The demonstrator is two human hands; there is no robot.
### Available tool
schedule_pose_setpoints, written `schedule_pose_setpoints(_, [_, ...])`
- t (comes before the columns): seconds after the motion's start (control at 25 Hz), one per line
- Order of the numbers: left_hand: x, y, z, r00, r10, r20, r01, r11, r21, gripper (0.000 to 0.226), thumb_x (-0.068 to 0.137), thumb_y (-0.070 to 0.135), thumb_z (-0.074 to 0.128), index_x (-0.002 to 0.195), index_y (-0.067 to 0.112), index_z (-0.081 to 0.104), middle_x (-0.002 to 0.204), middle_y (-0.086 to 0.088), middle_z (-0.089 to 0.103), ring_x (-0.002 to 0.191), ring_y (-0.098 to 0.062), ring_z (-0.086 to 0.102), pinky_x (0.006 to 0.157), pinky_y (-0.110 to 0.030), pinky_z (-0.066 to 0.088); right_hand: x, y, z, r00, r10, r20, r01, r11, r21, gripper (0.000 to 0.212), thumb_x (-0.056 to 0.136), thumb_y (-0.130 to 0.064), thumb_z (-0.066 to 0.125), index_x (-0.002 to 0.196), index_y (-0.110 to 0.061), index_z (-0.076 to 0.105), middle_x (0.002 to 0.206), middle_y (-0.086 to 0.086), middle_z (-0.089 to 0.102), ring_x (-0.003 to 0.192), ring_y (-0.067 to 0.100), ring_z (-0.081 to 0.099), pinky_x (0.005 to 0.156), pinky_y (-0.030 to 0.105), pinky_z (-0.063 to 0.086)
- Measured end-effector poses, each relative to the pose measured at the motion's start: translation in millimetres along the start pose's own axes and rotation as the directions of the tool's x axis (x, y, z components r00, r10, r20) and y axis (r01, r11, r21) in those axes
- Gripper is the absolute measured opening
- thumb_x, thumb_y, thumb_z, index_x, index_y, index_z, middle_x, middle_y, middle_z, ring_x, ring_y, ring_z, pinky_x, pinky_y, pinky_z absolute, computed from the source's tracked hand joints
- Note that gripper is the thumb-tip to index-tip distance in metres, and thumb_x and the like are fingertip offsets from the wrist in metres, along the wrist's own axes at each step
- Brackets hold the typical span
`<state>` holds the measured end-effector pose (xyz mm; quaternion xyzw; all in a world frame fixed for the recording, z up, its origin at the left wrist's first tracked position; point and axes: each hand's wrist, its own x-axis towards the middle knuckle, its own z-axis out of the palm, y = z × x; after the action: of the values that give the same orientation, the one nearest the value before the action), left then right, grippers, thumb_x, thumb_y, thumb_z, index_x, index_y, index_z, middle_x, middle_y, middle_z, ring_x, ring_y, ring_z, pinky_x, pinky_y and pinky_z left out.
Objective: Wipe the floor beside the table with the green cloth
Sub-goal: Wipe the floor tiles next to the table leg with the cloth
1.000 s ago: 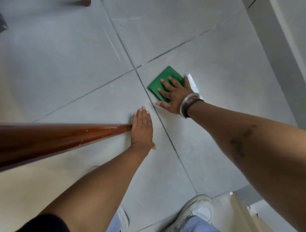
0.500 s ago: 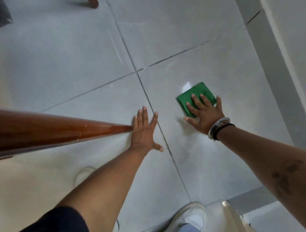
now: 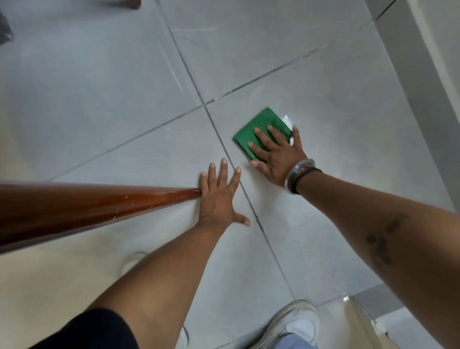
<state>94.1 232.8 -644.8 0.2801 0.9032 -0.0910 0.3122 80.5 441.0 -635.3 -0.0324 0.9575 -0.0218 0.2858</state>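
Note:
A folded green cloth [image 3: 262, 129] lies flat on the grey tiled floor [image 3: 348, 129], just right of a grout line. My right hand [image 3: 276, 155] presses down on its near half with fingers spread; bracelets circle the wrist. My left hand [image 3: 219, 196] rests flat on the floor with fingers apart, holding nothing, its edge touching the foot of a brown wooden table leg [image 3: 99, 206]. The two hands are a short gap apart, on either side of the grout line.
The table leg runs in from the left edge. A second brown leg foot [image 3: 130, 3] shows at the top. A grey wall skirting [image 3: 418, 87] runs down the right side. My white shoes [image 3: 293, 323] stand at the bottom, beside a cream object [image 3: 361, 321].
My right hand has slid the cloth back to the left and slightly away, toward the grout line, after a sweep to the right. The left hand has stayed planted by the table leg.

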Motion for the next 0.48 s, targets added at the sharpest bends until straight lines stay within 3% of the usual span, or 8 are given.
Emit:
schedule_pose_setpoints(0.2, [0.5, -2.8, 6.7, 0.999, 0.019, -0.041, -0.018, 1.000, 0.024, 0.146, 0.042, 0.094, 0.054, 0.152, 0.027, -0.013, 0.163, -0.012, -0.017, 0.147, -0.043, -0.013, 0.118, -0.058, -0.003, -64.8, 9.3, 25.0, 0.991, 0.117, 0.067, -0.118, 0.993, -0.002, 0.066, 0.088, -0.061, 0.000, 0.147, -0.039, 0.019, 0.162, -0.005, 0.008, 0.148, 0.025, 0.007, 0.110, 0.066, -0.006])
schedule_pose_setpoints(0.48, [0.0, -5.6, 13.5, 0.998, 0.033, -0.062, -0.033, 0.999, -0.004, 0.145, 0.040, 0.094, 0.055, 0.153, 0.028, -0.008, 0.163, -0.012, -0.015, 0.148, -0.043, -0.012, 0.118, -0.057, -0.003, 42.1, -9.4, -22.8, 0.985, 0.170, -0.007, -0.168, 0.978, 0.126, 0.065, 0.089, -0.062, 0.006, 0.148, -0.037, 0.017, 0.163, -0.002, 0.004, 0.148, 0.030, 0.003, 0.110, 0.067, -0.007])
